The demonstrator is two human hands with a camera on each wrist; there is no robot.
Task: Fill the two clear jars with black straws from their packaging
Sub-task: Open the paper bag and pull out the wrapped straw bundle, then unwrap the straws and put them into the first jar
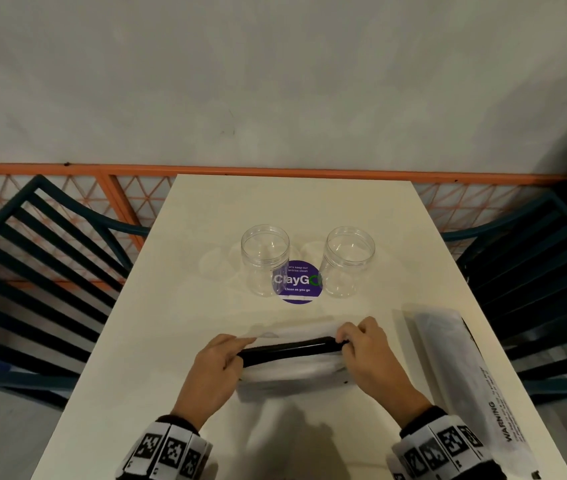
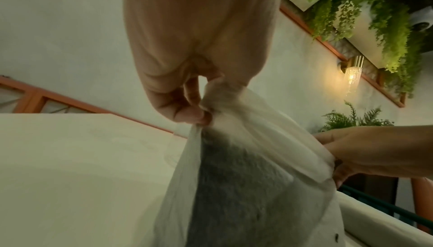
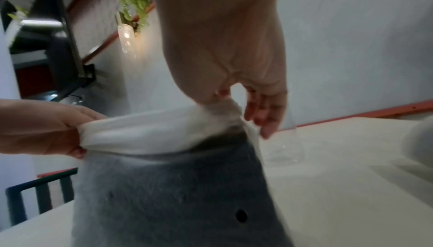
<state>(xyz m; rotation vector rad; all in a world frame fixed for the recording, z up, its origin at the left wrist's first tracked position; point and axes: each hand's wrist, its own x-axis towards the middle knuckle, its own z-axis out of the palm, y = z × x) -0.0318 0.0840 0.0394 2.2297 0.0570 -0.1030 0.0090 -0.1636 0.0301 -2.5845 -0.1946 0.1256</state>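
Note:
Two clear, lidless jars stand side by side at mid-table, the left jar (image 1: 265, 259) and the right jar (image 1: 348, 261), both empty. Nearer me, a translucent white bag (image 1: 292, 370) of black straws (image 1: 289, 348) stands on the table with its mouth pulled wide. My left hand (image 1: 221, 362) pinches the left edge of the bag's mouth (image 2: 206, 114). My right hand (image 1: 361, 344) pinches the right edge (image 3: 225, 101). The black straw ends show through the opening; the rest is a dark mass behind the plastic (image 3: 175, 195).
A second long white straw package (image 1: 465, 375) with a printed warning lies along the table's right side. A purple round sticker (image 1: 296, 281) sits between the jars. Dark chairs (image 1: 33, 271) flank the cream table (image 1: 136, 358); a wall stands behind it.

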